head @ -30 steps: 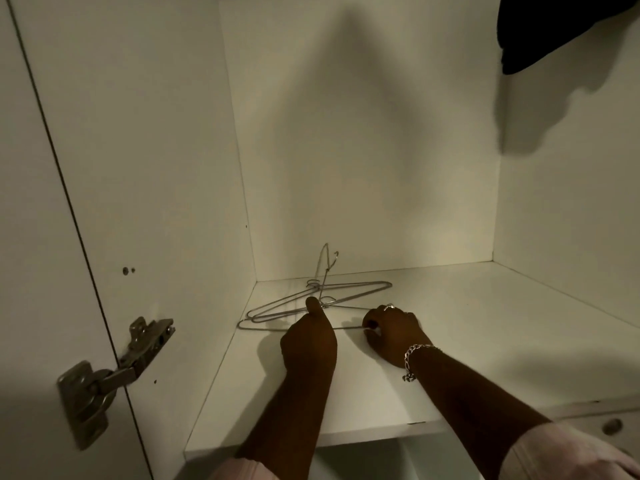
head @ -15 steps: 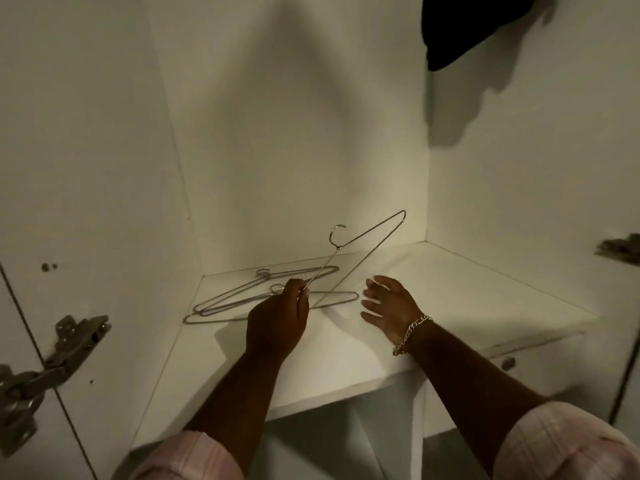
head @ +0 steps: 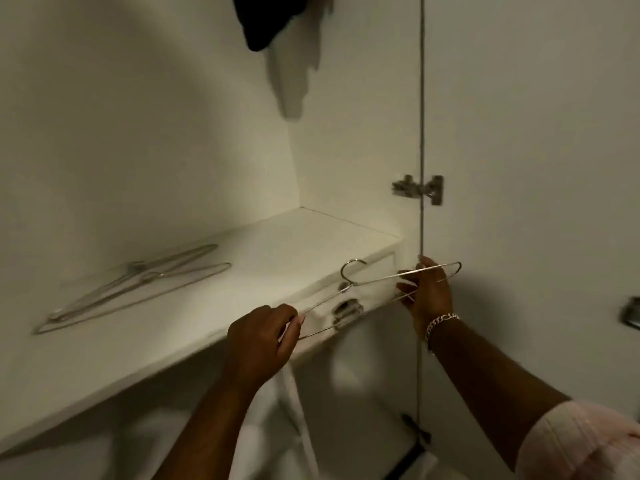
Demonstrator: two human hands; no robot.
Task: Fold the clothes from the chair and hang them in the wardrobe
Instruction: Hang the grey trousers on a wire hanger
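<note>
My left hand grips one end of a wire hanger, fingers curled round the wire. My right hand holds the other end, fingers closed about both wires near the bend. The hanger hangs in the air just off the front edge of the wardrobe shelf, hook upward. More wire hangers lie flat near the shelf's left rear. A dark garment hangs above.
</note>
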